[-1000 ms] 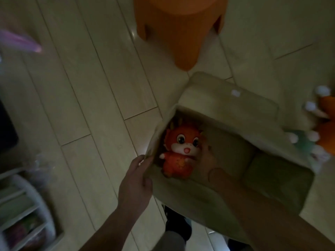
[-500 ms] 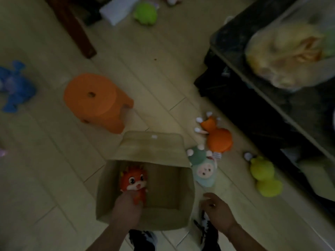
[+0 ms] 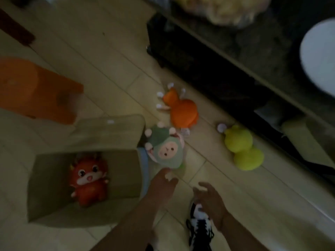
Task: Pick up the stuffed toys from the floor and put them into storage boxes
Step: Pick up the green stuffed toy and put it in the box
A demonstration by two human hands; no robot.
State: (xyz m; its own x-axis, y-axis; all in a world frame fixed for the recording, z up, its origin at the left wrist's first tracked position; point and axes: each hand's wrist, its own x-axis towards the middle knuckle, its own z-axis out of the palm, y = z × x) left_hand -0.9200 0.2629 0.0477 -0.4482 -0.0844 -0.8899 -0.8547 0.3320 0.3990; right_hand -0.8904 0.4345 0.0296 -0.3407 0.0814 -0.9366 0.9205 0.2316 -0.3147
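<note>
Now out of the box [image 3: 54,178], left hand [image 3: 161,185] spread at green toy [image 3: 166,151], right hand [image 3: 210,200] loose

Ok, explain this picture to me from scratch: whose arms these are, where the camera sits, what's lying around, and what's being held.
There is no machine here. A person wears one wide-angle camera on the head, looking down, so the two bare arms coming in from the bottom edge are their own. The picture is dim and a little blurred.

On the pale floor stands an open fabric storage box. A red dragon toy already lies inside it. Beside the box, on the floor, lie a green-hooded plush, an orange plush and a yellow plush. An orange stool stands at the left, dark furniture at the right, and a black-and-white shoe at the bottom.

The left hand reaches toward the green-hooded plush, its fingertips right at the toy's lower edge. The right hand hovers open above the shoe. Neither hand has a grip on anything.
</note>
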